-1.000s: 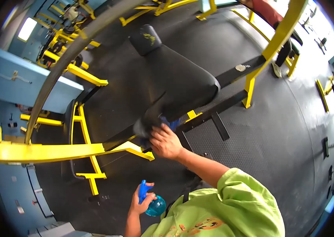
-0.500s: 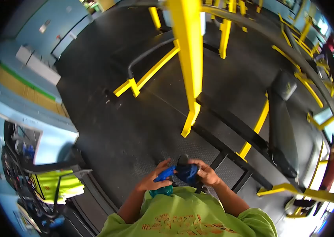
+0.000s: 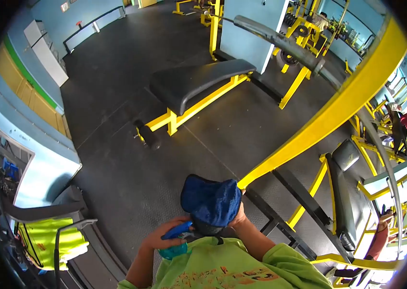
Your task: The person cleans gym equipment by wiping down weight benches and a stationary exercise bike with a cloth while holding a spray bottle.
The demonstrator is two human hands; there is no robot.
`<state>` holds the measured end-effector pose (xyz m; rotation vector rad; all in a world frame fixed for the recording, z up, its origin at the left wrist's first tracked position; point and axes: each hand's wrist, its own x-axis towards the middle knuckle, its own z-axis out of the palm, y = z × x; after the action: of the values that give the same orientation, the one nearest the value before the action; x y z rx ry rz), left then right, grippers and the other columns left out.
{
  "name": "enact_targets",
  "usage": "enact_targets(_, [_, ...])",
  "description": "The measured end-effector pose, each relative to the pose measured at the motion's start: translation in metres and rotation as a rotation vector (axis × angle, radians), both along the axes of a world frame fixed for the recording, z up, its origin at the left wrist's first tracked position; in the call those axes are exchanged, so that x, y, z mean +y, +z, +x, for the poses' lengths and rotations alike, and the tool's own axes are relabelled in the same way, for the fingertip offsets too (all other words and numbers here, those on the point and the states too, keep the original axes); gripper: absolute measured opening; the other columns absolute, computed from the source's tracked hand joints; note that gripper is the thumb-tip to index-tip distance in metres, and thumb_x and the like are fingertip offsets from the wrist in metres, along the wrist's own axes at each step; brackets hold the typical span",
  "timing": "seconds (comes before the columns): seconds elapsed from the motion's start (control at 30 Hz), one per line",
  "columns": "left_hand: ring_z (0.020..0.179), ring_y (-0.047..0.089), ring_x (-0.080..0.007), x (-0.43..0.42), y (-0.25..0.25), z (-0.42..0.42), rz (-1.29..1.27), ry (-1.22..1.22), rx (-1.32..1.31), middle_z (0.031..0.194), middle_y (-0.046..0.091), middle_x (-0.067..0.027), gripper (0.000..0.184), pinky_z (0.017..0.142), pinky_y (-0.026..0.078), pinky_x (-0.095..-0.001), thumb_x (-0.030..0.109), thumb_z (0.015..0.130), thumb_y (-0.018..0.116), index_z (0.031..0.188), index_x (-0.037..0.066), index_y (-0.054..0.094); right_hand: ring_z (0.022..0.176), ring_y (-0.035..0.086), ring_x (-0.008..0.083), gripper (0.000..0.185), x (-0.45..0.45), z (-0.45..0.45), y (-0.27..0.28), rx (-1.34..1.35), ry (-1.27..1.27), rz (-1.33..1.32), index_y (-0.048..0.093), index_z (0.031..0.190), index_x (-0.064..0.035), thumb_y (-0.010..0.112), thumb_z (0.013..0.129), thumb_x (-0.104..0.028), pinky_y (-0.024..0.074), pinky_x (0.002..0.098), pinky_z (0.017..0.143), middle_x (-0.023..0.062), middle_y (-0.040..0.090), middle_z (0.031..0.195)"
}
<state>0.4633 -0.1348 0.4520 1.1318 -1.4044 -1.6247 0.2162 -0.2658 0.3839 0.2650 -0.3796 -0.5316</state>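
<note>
My left hand (image 3: pixel 161 234) is wrapped round a spray bottle (image 3: pixel 173 251) with a blue trigger head and a teal body, low in front of my green shirt. Just right of it, my right hand (image 3: pixel 238 216) grips a dark blue, plush-looking cloth (image 3: pixel 213 201) from its right side. The cloth is bunched, with a black part below it, and hides most of my right fingers. Its lower left edge comes close to the trigger head; I cannot tell whether they touch.
A yellow post (image 3: pixel 319 120) slants up close on my right. Ahead stands a padded black bench (image 3: pixel 203 79); another bench (image 3: pixel 343 202) is at the right. A treadmill-like machine with a bright yellow-green garment (image 3: pixel 52 241) stands at the left. A metal bar (image 3: pixel 280 41) crosses the upper right.
The view has turned, bringing the whole bench ahead into sight. My right hand has raised the cloth, which now looks larger and more spread out. The spray bottle stays in my left hand.
</note>
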Motion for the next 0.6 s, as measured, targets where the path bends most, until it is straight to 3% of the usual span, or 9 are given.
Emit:
enact_targets(0.07, [0.126, 0.05, -0.0256, -0.022, -0.001, 0.006, -0.02, -0.02, 0.033, 0.137, 0.053, -0.012, 0.06, 0.101, 0.043, -0.0393, 0.012, 0.083, 0.074, 0.137, 0.005, 0.05, 0.13, 0.048, 0.0287, 0.09, -0.021, 0.002, 0.008, 1.152, -0.011, 0.006, 0.041, 0.145, -0.0158, 0.039, 0.082, -0.079, 0.0345, 0.0504, 0.112, 0.0111, 0.049, 0.143])
enact_targets(0.1, [0.126, 0.05, -0.0251, -0.034, -0.005, 0.008, -0.002, 0.016, 0.128, 0.136, 0.053, -0.0115, 0.062, 0.101, 0.043, -0.0388, 0.014, 0.083, 0.074, 0.139, 0.006, 0.048, 0.131, 0.047, 0.028, 0.09, -0.026, 0.008, 0.019, 1.204, -0.029, -0.144, 0.039, 0.146, -0.0143, 0.043, 0.083, -0.077, 0.0349, 0.0495, 0.112, 0.0113, 0.048, 0.144])
enact_targets(0.13, [0.125, 0.05, -0.0246, -0.045, -0.008, 0.01, 0.015, 0.056, 0.219, 0.136, 0.053, -0.0109, 0.064, 0.102, 0.042, -0.0383, 0.016, 0.083, 0.074, 0.14, 0.007, 0.046, 0.133, 0.046, 0.028, 0.09, -0.032, 0.006, 0.017, 1.094, -0.008, -0.418, 0.036, 0.148, -0.0119, 0.046, 0.084, -0.075, 0.0343, 0.0492, 0.112, 0.0112, 0.047, 0.145])
enact_targets(0.23, [0.124, 0.051, -0.0219, -0.085, -0.01, 0.028, 0.148, 0.059, 0.03, 0.135, 0.054, -0.0101, 0.066, 0.1, 0.043, -0.0368, 0.017, 0.084, 0.074, 0.142, 0.007, 0.044, 0.134, 0.044, 0.0291, 0.09, -0.057, 0.019, 0.002, 1.012, 0.044, -0.451, 0.034, 0.149, -0.0092, 0.049, 0.086, -0.071, 0.0332, 0.0493, 0.113, 0.0117, 0.044, 0.147])
enact_targets(0.3, [0.121, 0.052, -0.0206, -0.111, -0.015, 0.043, 0.152, 0.076, 0.041, 0.133, 0.055, -0.0093, 0.065, 0.098, 0.044, -0.0359, 0.017, 0.085, 0.074, 0.142, 0.008, 0.044, 0.135, 0.043, 0.0308, 0.086, -0.079, 0.033, -0.01, 0.938, 0.089, -0.229, 0.033, 0.149, -0.0083, 0.055, 0.087, -0.065, 0.032, 0.0492, 0.113, 0.0131, 0.043, 0.148])
enact_targets(0.4, [0.113, 0.055, -0.0187, -0.157, -0.045, 0.071, 0.156, 0.1, 0.073, 0.126, 0.057, -0.0072, 0.061, 0.094, 0.045, -0.0345, 0.02, 0.086, 0.072, 0.14, 0.008, 0.046, 0.135, 0.043, 0.032, 0.084, -0.128, 0.054, -0.022, 0.853, 0.024, -0.203, 0.035, 0.148, -0.0078, 0.058, 0.087, -0.061, 0.0314, 0.0492, 0.114, 0.0146, 0.043, 0.148])
enact_targets(0.47, [0.109, 0.056, -0.018, -0.203, -0.056, 0.091, 0.151, 0.119, 0.083, 0.122, 0.058, -0.006, 0.058, 0.093, 0.045, -0.034, 0.022, 0.087, 0.071, 0.138, 0.008, 0.048, 0.134, 0.044, 0.0322, 0.081, -0.175, 0.069, -0.029, 0.869, 0.002, -0.194, 0.036, 0.147, -0.007, 0.06, 0.088, -0.057, 0.0312, 0.0492, 0.114, 0.0157, 0.044, 0.146])
enact_targets(0.6, [0.102, 0.058, -0.0174, -0.293, -0.039, 0.124, 0.036, 0.236, -0.181, 0.114, 0.061, -0.0058, 0.052, 0.088, 0.047, -0.0336, 0.02, 0.086, 0.072, 0.132, 0.007, 0.052, 0.132, 0.047, 0.0321, 0.076, -0.268, 0.097, -0.001, 0.973, 0.162, -0.245, 0.04, 0.144, -0.0035, 0.064, 0.088, -0.049, 0.0326, 0.0482, 0.113, 0.0163, 0.049, 0.143])
